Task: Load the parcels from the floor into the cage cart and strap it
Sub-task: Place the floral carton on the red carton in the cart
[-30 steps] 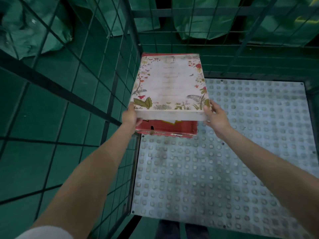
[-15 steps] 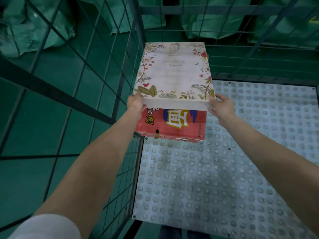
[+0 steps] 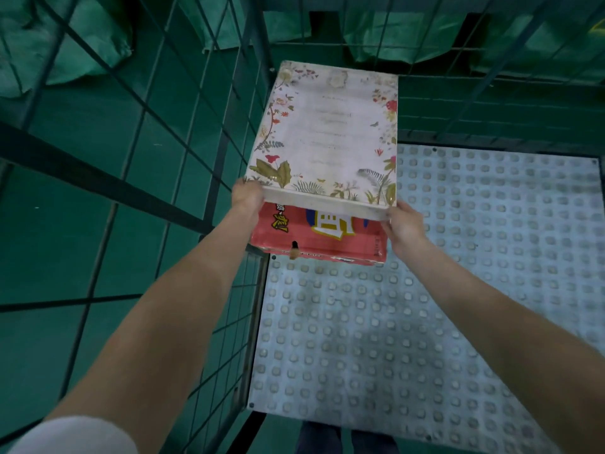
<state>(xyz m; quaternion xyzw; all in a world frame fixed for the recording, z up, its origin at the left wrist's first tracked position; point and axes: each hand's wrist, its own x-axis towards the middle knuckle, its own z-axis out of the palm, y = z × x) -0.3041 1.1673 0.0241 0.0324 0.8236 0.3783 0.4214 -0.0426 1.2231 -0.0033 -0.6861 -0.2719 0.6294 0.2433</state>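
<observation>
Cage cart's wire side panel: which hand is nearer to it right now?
Left. The left hand grips the floral box at its near-left corner, right beside the wire side panel. The right hand holds the box's near-right corner, over the studded cart floor.

The box (image 3: 327,132) I hold has a pale cream lid bordered with red flowers, green leaves and ferns, and faint grey lettering down its middle. Under it lies a red carton (image 3: 320,240) printed with yellow, white and blue characters. The cart's floor plate (image 3: 425,322) is pale grey-blue, studded with rows of raised dots. The wire mesh (image 3: 183,158) is dark green, and the ground (image 3: 82,224) beyond it green too. My sleeve (image 3: 75,437) is white.
</observation>
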